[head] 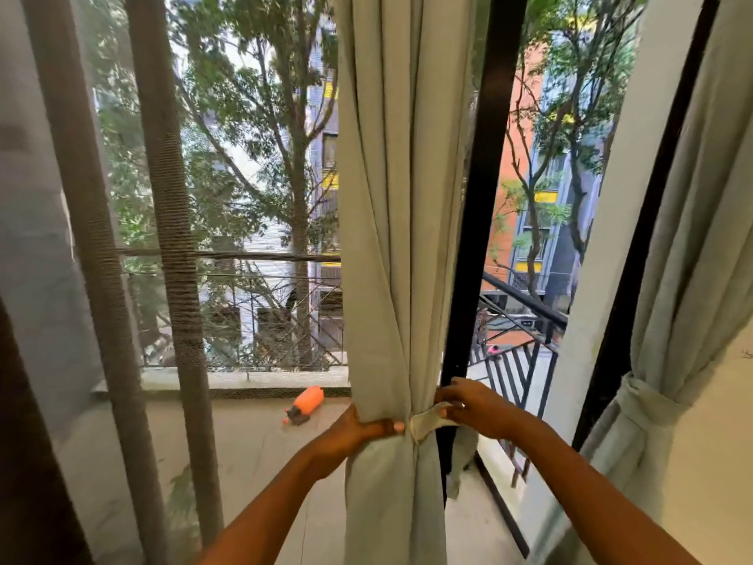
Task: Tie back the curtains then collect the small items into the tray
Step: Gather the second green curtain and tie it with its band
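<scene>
from the head view, the pale green curtain (391, 238) hangs gathered at the middle of the window, cinched at waist height. the left hand (358, 428) wraps round the bunched folds, thumb pressed across the front. the right hand (474, 407) pinches the tie-back strap (428, 420) between its fingertips. a second curtain (668, 360) at the right is already tied. an orange bottle (307, 403) lies on the balcony floor outside.
</scene>
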